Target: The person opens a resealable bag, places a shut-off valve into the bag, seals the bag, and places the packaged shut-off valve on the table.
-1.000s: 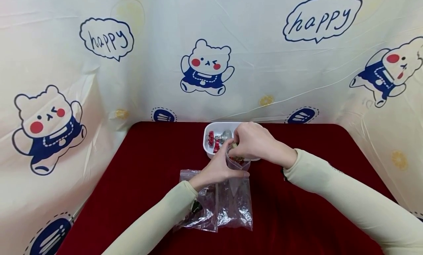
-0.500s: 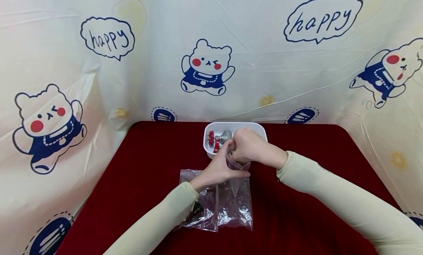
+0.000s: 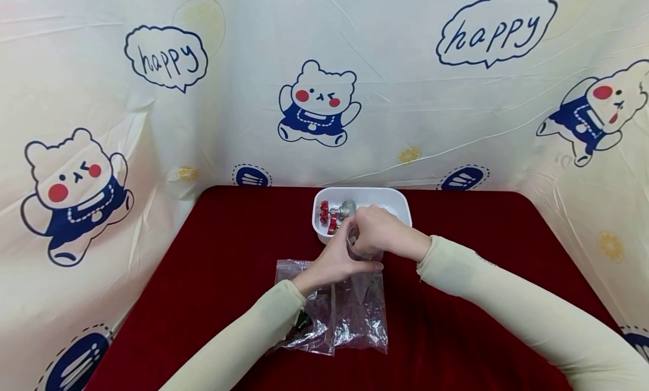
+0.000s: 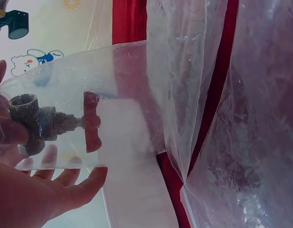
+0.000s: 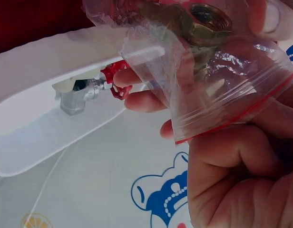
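Deeper into the clear bag (image 5: 234, 71), the right hand (image 3: 380, 230) is being lowered since the earlier frame; inside, the brass valve (image 4: 50, 123) is being pinched by its fingers. Bag is being held by the left hand (image 3: 334, 261), fingers wide around it; opening should be staying spread, valve being eased down unsnagged.

You are wearing cream sleeves (image 3: 487, 284); the valve (image 5: 201, 33) is showing brassy yellow, the ziplock bag (image 5: 232, 88) a red stripe, the white curtain (image 3: 324, 33) blue-dressed bears.
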`<state>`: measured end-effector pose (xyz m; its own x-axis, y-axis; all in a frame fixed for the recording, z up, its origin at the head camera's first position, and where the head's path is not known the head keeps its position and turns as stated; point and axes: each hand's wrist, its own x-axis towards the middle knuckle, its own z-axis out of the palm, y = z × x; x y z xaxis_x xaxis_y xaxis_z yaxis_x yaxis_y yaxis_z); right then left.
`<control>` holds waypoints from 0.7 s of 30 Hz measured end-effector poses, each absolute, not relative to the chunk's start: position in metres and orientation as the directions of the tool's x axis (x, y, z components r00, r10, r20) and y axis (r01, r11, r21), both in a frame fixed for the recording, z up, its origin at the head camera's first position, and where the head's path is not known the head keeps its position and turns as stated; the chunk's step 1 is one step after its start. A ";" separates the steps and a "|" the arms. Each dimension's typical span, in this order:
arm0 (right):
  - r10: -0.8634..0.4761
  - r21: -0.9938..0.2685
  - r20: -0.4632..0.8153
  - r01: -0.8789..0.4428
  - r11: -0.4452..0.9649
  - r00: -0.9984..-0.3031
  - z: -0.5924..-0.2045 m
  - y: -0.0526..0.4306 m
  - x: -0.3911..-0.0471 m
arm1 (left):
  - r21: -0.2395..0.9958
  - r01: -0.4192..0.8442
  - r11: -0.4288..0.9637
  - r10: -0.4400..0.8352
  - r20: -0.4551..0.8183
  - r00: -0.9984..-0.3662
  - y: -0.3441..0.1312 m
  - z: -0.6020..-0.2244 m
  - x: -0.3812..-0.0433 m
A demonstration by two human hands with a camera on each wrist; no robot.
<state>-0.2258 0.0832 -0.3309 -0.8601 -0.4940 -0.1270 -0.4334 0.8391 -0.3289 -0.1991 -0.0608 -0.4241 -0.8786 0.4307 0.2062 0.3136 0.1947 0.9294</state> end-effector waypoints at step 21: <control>-0.422 -0.245 -0.204 -0.371 0.896 -0.883 -0.356 0.078 -0.227 | 0.911 0.319 0.260 0.433 0.185 -0.882 -0.059 -0.433 -0.200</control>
